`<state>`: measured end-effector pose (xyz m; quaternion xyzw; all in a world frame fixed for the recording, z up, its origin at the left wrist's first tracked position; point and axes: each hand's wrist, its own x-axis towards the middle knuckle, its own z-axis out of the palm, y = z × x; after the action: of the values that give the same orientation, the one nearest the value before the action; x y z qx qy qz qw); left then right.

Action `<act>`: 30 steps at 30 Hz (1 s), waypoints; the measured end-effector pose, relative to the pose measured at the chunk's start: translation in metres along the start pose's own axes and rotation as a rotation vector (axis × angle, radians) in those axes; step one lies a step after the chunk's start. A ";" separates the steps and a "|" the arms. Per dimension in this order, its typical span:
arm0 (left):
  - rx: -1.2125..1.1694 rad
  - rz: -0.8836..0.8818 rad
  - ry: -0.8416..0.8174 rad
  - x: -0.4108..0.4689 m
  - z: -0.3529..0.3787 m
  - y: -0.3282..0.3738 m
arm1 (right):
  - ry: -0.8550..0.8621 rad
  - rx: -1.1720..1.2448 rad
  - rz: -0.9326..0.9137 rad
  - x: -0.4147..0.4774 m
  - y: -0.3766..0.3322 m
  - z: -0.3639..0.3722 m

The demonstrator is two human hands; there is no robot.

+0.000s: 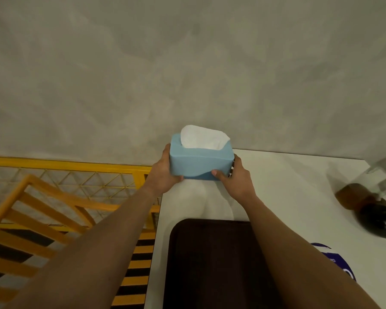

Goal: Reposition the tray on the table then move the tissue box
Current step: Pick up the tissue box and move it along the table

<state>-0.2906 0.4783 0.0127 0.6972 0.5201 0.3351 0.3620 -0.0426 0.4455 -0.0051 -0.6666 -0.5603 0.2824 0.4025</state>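
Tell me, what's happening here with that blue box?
A person is holding a blue tissue box with both bare hands, the left hand on one end and the right hand on the other, near the far corner of a white table by the wall. A white tissue sticks out of the top. A dark brown tray lies flat on the table nearer the person, untouched right now.

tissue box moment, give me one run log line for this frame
stage: moving box | left hand + right hand: gripping ends of blue tissue box | dark brown rectangular tray: on white table, near edge | box: beyond tray
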 end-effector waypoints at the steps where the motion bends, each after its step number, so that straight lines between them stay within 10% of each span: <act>1: 0.015 0.007 -0.011 0.002 0.001 -0.002 | -0.001 0.002 0.001 0.002 0.002 0.001; 30: 0.132 -0.151 0.035 0.045 0.011 -0.025 | -0.114 -0.091 -0.015 0.046 0.016 0.000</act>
<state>-0.2829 0.5249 -0.0102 0.6724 0.5983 0.2842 0.3304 -0.0245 0.4893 -0.0149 -0.6628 -0.5997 0.2911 0.3411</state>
